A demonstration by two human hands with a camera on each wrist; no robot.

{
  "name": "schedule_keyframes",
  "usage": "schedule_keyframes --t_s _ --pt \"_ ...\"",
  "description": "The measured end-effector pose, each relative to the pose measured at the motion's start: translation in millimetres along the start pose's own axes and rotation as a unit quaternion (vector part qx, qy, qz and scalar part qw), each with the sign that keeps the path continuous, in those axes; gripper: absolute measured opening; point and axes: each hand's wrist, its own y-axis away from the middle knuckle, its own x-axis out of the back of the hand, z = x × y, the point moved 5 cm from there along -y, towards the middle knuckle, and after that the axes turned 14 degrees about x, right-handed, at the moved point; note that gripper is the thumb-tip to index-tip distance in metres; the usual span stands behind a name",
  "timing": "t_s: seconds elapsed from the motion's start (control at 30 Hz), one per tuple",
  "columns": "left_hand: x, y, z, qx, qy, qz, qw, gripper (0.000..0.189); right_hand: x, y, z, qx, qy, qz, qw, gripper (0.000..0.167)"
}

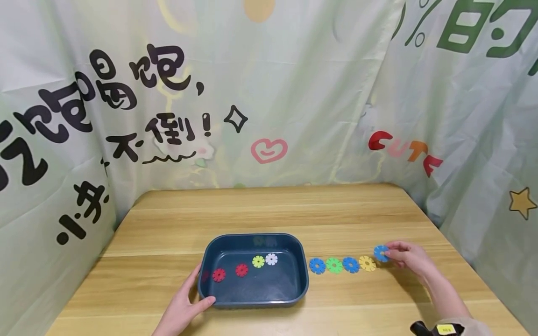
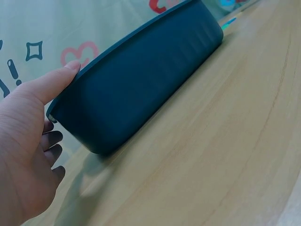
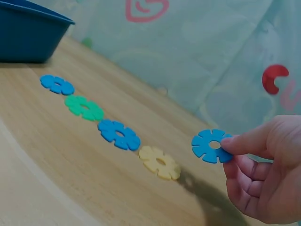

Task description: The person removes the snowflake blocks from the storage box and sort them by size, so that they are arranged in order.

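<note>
Between thumb and fingers my right hand [image 1: 409, 257] pinches a blue notched plastic disc [image 3: 207, 146], raised above the table. Left of it, a row of similar discs lies flat: a yellow disc [image 1: 367, 263], a blue disc [image 1: 350, 265], a green disc [image 1: 334, 265] and another blue disc [image 1: 317, 266] nearest the tub. My left hand [image 1: 187, 303] grips the dark blue plastic tub [image 2: 141, 75] at its near left corner, thumb on the rim and fingers along the outer side. Inside lie two red discs [image 1: 241, 270], a yellow-green disc [image 1: 258, 261] and a white disc [image 1: 271, 259].
The wooden table [image 1: 269, 210] runs back to a printed cloth curtain [image 1: 311, 116], which also hangs at both sides. A black strap device [image 1: 439, 328] is on the right wrist.
</note>
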Motion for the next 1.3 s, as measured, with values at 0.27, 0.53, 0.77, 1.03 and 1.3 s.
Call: schedule_keyframes --t_s 0.27,0.53,0.77,1.03,1.3 --pt "1.2 2.2 0.7 -0.017 -0.01 0.005 0.9998 0.087 7 1.2 19 -0.032 0.047 0.019 0.9982 0.024" --pt "1.4 1.5 -0.5 -0.015 -0.008 0.003 0.9998 0.087 7 1.1 21 -0.024 0.114 0.027 0.9928 0.032" --pt "1.0 0.1 -3.0 -0.004 -0.01 0.002 0.9999 0.088 4 -0.5 19 -0.012 0.152 0.03 0.9878 0.025" --pt "0.6 0.3 -1.0 -0.005 0.001 0.002 1.0 0.088 3 -2.3 19 -0.017 0.165 0.029 0.9856 0.023" --pt "0.9 1.7 1.2 -0.016 -0.001 0.006 0.9998 0.088 4 -1.3 18 -0.018 0.161 0.029 0.9863 0.027"
